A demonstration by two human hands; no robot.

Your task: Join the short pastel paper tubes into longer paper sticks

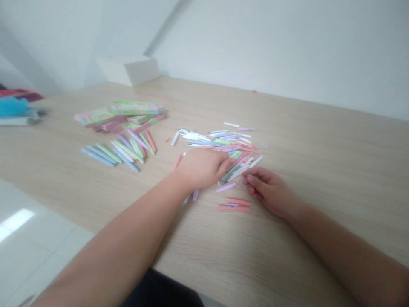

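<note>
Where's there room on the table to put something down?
On the table there's bare room right of the right hand and between the arms, nearer than the coral pieces. It's crowded around the left hand, with loose pen parts, and farther left, with pens and boxes.

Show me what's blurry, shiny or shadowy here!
Head view: soft blur over the pens and boxes, smearing the boxes' print; head view: white glare on the floor; head view: a dim shadow beside the left forearm.

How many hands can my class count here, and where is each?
2: the left hand over the near left of the pile of pen parts, the right hand at its near right edge. No other hand shows.
</note>
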